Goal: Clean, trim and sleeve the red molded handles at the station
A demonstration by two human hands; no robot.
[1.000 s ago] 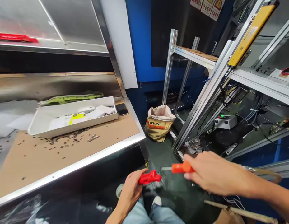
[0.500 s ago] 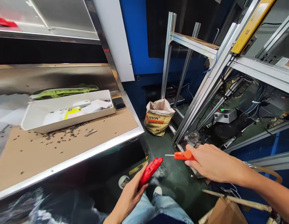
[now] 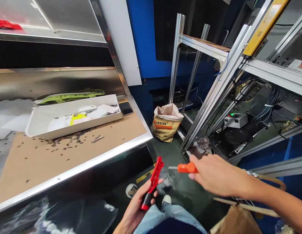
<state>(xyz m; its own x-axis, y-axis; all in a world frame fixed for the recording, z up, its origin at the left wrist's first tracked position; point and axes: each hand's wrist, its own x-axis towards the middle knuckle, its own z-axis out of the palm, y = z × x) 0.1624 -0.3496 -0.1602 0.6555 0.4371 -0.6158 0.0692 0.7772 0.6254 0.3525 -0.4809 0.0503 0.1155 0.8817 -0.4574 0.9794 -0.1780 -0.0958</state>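
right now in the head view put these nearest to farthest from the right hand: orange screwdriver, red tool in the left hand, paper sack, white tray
1. orange-handled screwdriver: gripped in the fingers of the right hand
2. red plastic tool: in the left hand, lower left
3. paper sack: ahead and to the left
4. white tray: farthest, at far left

I stand at a tabletop (image 3: 43,172) of brown card with a shiny steel edge (image 3: 92,153). A long white plastic tray (image 3: 68,129) sits on it, with a flat black box (image 3: 125,108) just beside it. Lots of tiny black bits (image 3: 68,143) lie spread around, near a small silver metal piece (image 3: 97,139).
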